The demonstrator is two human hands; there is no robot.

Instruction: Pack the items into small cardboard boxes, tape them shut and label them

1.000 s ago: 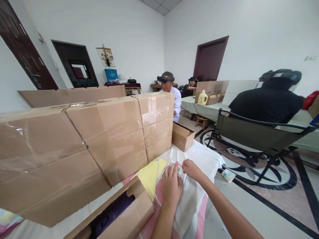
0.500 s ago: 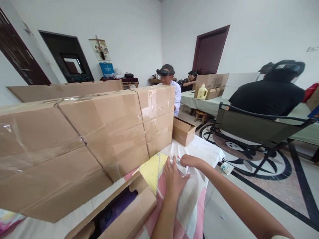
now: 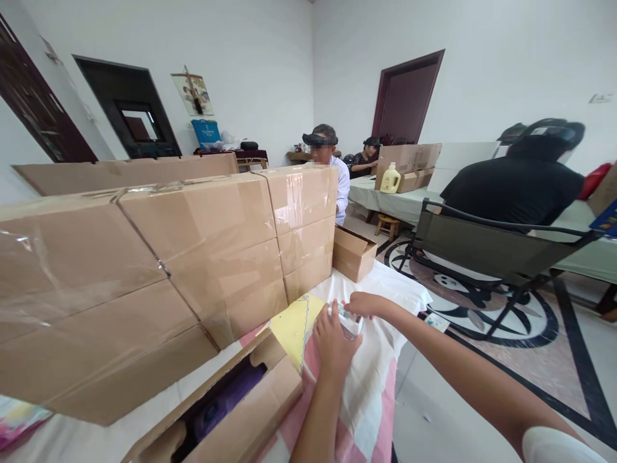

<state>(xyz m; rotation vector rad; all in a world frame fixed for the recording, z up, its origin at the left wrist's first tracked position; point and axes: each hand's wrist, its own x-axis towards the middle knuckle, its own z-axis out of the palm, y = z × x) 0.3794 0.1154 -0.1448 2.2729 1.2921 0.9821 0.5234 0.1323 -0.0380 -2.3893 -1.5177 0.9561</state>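
White item: small boxy white item w/ greyish-green marks (image 3: 353,326), between both hands, just above or on the cloth nr the desk's R edge; exact type unclear.
L hand: left hand (image 3: 333,339), fingers curled over the item's near-L side, thumb round the other; grip partly closed, has hold of it.
R hand: right hand (image 3: 365,305), fingers bent in at the item's far/top edge; tips hidden, can't tell if pinching or just touching.
Slip risk: L hold looks light; a hard R pull could, I'd guess, twist the item loose & drop it off the nearby edge.
Crush risk: if walls are thin, uneven finger pressure might dent it.
Cloth: pink, white & yellow patterned cloth (image 3: 370,386) over the desk, wrinkled; might drag or tip the item if snagged.
Near box: long open brown cardboard box (image 3: 258,411), purple object (image 3: 226,406) inside, just L of the L forearm; an elbow swing might knock it.
Box wall: stacked taped brown cardboard boxes (image 3: 222,257), beyond the near box.
Far box: small open brown carton (image 3: 353,256), beside the stack's R end.
Beyond: person in black top (image 3: 513,186), on dark-green folding chair (image 3: 486,244), well apart.
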